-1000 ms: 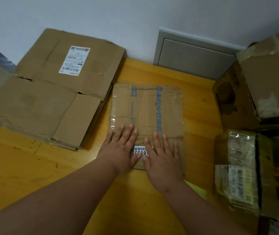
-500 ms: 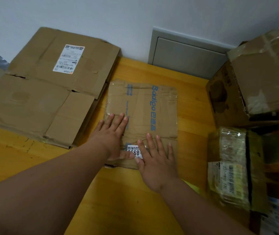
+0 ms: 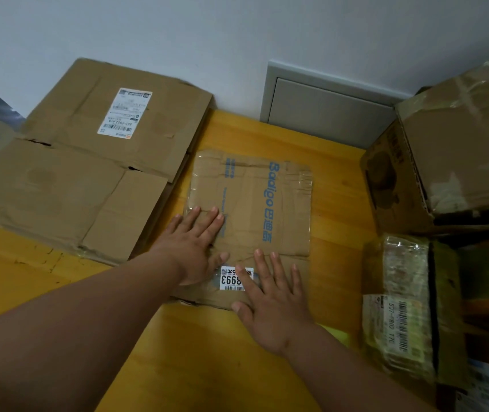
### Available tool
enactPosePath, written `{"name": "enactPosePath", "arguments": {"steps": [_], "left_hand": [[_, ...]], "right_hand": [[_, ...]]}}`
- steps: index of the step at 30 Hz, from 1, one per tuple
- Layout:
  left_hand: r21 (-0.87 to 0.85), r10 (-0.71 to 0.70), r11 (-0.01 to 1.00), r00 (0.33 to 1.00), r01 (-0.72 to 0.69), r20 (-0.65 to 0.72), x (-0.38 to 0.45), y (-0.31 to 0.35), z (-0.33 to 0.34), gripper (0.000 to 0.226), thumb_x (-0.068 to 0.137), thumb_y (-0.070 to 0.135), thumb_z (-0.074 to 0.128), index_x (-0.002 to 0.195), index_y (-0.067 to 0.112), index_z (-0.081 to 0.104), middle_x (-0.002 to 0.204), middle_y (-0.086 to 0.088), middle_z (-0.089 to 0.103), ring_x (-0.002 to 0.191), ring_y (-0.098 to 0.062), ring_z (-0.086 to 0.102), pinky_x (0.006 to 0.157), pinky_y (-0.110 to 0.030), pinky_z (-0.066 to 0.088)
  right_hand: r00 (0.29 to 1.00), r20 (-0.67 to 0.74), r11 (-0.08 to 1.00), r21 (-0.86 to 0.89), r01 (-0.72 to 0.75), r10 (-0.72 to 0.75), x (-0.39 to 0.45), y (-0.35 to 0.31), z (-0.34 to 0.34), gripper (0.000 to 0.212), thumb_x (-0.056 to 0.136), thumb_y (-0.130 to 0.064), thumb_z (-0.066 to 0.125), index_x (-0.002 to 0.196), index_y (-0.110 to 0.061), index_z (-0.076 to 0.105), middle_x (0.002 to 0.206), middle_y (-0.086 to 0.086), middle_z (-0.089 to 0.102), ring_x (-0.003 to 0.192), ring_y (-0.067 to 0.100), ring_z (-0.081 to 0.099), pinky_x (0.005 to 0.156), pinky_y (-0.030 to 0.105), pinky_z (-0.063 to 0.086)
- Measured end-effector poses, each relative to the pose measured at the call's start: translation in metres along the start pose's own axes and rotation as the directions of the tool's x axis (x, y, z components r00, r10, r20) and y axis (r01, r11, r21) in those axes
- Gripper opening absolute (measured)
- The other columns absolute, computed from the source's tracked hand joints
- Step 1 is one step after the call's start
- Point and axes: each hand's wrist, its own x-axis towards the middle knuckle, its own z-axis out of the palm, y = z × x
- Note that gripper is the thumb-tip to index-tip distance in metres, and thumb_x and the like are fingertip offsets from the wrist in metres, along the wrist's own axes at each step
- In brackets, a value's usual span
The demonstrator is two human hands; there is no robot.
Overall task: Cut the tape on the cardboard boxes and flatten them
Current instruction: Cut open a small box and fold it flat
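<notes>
Brown flattened cardboard box with blue print (image 3: 255, 209) is lying mid yellow wooden tabletop (image 3: 207, 367). I'm pressing both hands on it, palms flat, fingers spread, gripping nothing: left hand (image 3: 194, 248) on its left side, right hand (image 3: 273, 307) overlapping the white barcode label (image 3: 228, 279).

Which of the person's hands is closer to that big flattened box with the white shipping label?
Left. The left hand presses the small flattened box on the side beside the big flattened box; the right hand rests farther away, on its near edge.
</notes>
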Motion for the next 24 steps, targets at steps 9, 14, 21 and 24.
{"name": "enactPosePath", "arguments": {"steps": [9,14,21,24], "left_hand": [[-0.059,-0.038,0.998,0.999,0.037,-0.020,0.001,0.009,0.006,0.075,0.094,0.068,0.009,0.138,0.030,-0.039,0.146,0.010,-0.047,0.138,-0.018,-0.040,0.115,-0.043,-0.019],[-0.088,-0.030,0.996,0.999,0.028,-0.021,0.002,0.007,0.010,0.076,0.091,0.070,0.006,0.138,0.031,-0.040,0.140,0.011,-0.053,0.135,-0.018,-0.044,0.112,-0.039,-0.022],[-0.303,-0.126,0.948,0.988,0.093,-0.092,-0.003,0.017,-0.005,0.084,0.094,0.063,0.042,0.156,0.036,-0.008,0.161,0.014,-0.024,0.148,-0.017,-0.025,0.122,-0.047,0.001],[-0.447,-0.282,0.873,0.949,0.194,-0.138,-0.007,0.026,-0.017,0.080,0.084,0.058,0.063,0.150,0.049,0.018,0.161,0.015,-0.015,0.149,-0.026,-0.011,0.117,-0.050,0.022]], "right_hand": [[0.968,-0.250,1.000,-0.017,-0.015,0.011,0.012,0.002,-0.028,0.073,0.083,-0.065,0.031,0.148,-0.033,0.028,0.159,-0.005,0.021,0.147,0.026,0.016,0.112,0.046,0.006],[0.986,-0.166,0.997,-0.078,-0.029,0.015,0.026,0.012,-0.014,0.081,0.090,-0.076,0.009,0.151,-0.032,-0.021,0.154,-0.009,-0.039,0.138,0.013,-0.043,0.110,0.047,-0.030],[0.930,-0.333,0.987,0.106,-0.125,0.154,0.029,0.021,-0.033,0.057,0.096,-0.053,0.035,0.150,-0.043,0.026,0.165,-0.005,0.000,0.151,0.024,-0.002,0.121,0.048,-0.001],[0.872,-0.245,0.885,0.318,-0.340,0.424,0.034,0.026,-0.046,0.063,0.093,-0.053,0.051,0.149,-0.049,0.023,0.164,0.001,-0.005,0.148,0.029,0.002,0.119,0.047,0.014]]}}
